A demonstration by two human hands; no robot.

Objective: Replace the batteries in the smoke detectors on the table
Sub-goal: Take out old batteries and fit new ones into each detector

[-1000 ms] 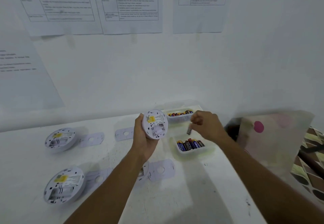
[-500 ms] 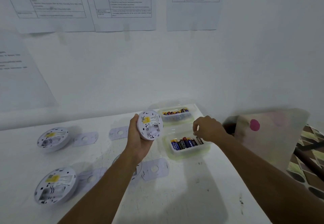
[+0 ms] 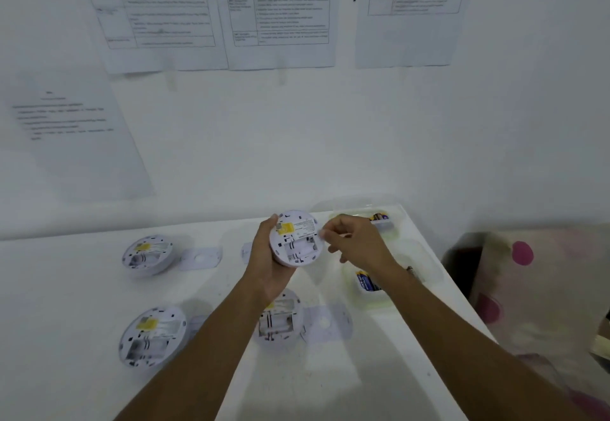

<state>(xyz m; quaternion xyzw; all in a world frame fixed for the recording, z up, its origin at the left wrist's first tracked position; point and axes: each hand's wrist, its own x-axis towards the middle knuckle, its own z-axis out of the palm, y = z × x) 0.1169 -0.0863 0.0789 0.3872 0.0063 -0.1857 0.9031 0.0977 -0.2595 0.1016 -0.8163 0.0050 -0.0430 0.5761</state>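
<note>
Nearest me on the white table (image 3: pixel 330 381): two smoke detectors lying back-up, one front-left (image 3: pixel 152 335), one partly under my left forearm (image 3: pixel 280 320) w/ a mounting plate (image 3: pixel 326 321) beside it. Further out, my left hand (image 3: pixel 269 265) is wrapped round a third detector (image 3: pixel 294 238), held off the table, battery bay facing me. My right hand (image 3: pixel 355 242) has fingertips pinched at that detector's right edge; can't tell if there's a battery in them. Right of that, a battery tray (image 3: pixel 373 283); at the far corner, another tray (image 3: pixel 381 219). A fourth detector (image 3: pixel 147 254) sits far-left.
</note>
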